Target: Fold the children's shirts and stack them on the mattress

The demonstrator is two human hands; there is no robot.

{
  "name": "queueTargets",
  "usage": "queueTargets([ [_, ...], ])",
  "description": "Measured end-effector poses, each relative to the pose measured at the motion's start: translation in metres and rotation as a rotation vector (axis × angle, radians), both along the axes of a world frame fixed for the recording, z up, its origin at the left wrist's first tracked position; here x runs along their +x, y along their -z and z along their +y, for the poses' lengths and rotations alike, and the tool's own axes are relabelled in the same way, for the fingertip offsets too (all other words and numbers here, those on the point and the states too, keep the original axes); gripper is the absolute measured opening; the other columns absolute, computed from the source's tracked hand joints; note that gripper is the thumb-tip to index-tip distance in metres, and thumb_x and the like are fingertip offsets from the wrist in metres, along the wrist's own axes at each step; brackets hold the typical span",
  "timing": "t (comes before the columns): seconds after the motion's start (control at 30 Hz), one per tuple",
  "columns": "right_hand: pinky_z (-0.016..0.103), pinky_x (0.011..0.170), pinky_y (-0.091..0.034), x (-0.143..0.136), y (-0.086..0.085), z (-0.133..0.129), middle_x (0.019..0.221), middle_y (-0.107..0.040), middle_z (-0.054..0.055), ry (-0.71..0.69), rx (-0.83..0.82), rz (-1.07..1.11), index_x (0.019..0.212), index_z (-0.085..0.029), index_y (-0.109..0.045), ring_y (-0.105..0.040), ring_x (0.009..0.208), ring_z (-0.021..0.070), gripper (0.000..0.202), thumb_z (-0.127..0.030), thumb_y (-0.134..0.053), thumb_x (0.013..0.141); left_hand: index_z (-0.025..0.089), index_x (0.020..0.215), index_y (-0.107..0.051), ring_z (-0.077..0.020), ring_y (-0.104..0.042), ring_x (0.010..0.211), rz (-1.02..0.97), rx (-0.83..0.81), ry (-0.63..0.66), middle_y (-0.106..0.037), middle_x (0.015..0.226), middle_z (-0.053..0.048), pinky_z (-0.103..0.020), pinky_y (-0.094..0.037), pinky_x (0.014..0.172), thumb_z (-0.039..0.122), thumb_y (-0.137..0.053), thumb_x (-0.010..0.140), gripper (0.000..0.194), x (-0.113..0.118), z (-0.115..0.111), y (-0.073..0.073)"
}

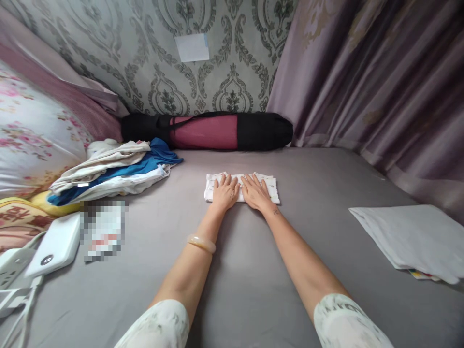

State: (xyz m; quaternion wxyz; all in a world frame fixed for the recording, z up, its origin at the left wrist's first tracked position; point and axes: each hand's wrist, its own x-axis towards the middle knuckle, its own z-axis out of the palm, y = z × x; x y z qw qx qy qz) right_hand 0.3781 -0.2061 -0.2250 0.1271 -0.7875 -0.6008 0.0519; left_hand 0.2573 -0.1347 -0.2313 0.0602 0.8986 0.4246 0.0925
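Pressing flat on the folded cloth (pixel 241 192): left hand (pixel 226 191) and right hand (pixel 255 192), side by side, palms down, both open, fingers slightly spread. Cloth lies on the grey sheet (pixel 239 270), near the black-and-red bag (pixel 206 131) along the wall. Bangle (pixel 201 243) on left forearm. Clothes pile (pixel 116 169) and power bank (pixel 54 244) to the left; white bag (pixel 413 237) to the right.

Both arms outstretched, hands (pixel 226 191) flat
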Motion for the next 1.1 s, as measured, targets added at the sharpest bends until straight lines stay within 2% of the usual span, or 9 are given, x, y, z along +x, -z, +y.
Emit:
queueTargets([
  [0.13, 0.052, 0.118, -0.007, 0.006, -0.001, -0.002, 0.159, -0.027, 0.005, 0.066, 0.014, -0.005, 0.15, -0.019, -0.035, -0.015, 0.147, 0.0252, 0.054, -0.032, -0.021, 0.1, 0.023, 0.143, -0.044, -0.0261, -0.024, 0.146, -0.006, 0.07, -0.056, -0.036, 0.155, -0.007, -0.052, -0.014, 0.119, 0.04, -0.017, 0.1, 0.053, -0.004, 0.003, -0.001],
  [0.33, 0.051, 0.118, -0.007, 0.007, 0.005, -0.003, 0.159, -0.027, 0.004, 0.071, -0.013, -0.017, 0.15, -0.019, -0.036, -0.016, 0.147, 0.0243, 0.054, -0.032, -0.022, 0.1, 0.024, 0.143, -0.042, -0.0266, -0.028, 0.144, 0.027, 0.042, -0.058, -0.037, 0.154, -0.008, -0.053, -0.019, 0.117, 0.038, -0.019, 0.1, 0.051, -0.007, 0.007, 0.004],
  [0.6, 0.052, 0.118, -0.009, 0.017, 0.002, -0.004, 0.159, -0.027, 0.004, 0.114, -0.02, -0.038, 0.15, -0.019, -0.034, -0.016, 0.147, 0.0245, 0.055, -0.033, -0.018, 0.1, 0.021, 0.144, -0.042, -0.0268, -0.026, 0.145, -0.002, 0.05, -0.09, -0.038, 0.153, -0.009, -0.052, -0.014, 0.119, 0.038, -0.016, 0.1, 0.054, -0.011, 0.009, -0.003],
  [0.73, 0.053, 0.117, -0.01, 0.022, 0.006, -0.006, 0.159, -0.027, 0.004, 0.129, -0.045, -0.056, 0.151, -0.019, -0.032, -0.018, 0.147, 0.0255, 0.056, -0.034, -0.018, 0.099, 0.023, 0.143, -0.042, -0.0261, -0.028, 0.144, 0.017, 0.001, -0.126, -0.04, 0.152, -0.008, -0.052, -0.019, 0.117, 0.037, -0.019, 0.099, 0.051, -0.015, 0.014, 0.001],
  [0.93, 0.053, 0.117, -0.01, 0.023, 0.006, -0.004, 0.159, -0.027, 0.004, 0.126, -0.064, -0.053, 0.152, -0.019, -0.031, -0.018, 0.146, 0.0255, 0.055, -0.034, -0.018, 0.1, 0.022, 0.143, -0.042, -0.0263, -0.029, 0.143, 0.018, -0.004, -0.108, -0.039, 0.152, -0.009, -0.053, -0.022, 0.116, 0.038, -0.02, 0.099, 0.051, -0.017, 0.017, 0.003],
  [1.1, 0.052, 0.118, -0.011, 0.038, 0.002, -0.008, 0.159, -0.025, 0.007, 0.192, -0.041, -0.025, 0.153, -0.017, -0.029, -0.015, 0.147, 0.0256, 0.057, -0.036, -0.014, 0.101, 0.022, 0.144, -0.043, -0.0243, -0.026, 0.145, -0.022, 0.062, -0.146, -0.038, 0.154, -0.008, -0.049, -0.016, 0.119, 0.04, -0.016, 0.1, 0.055, -0.025, 0.023, -0.003],
])
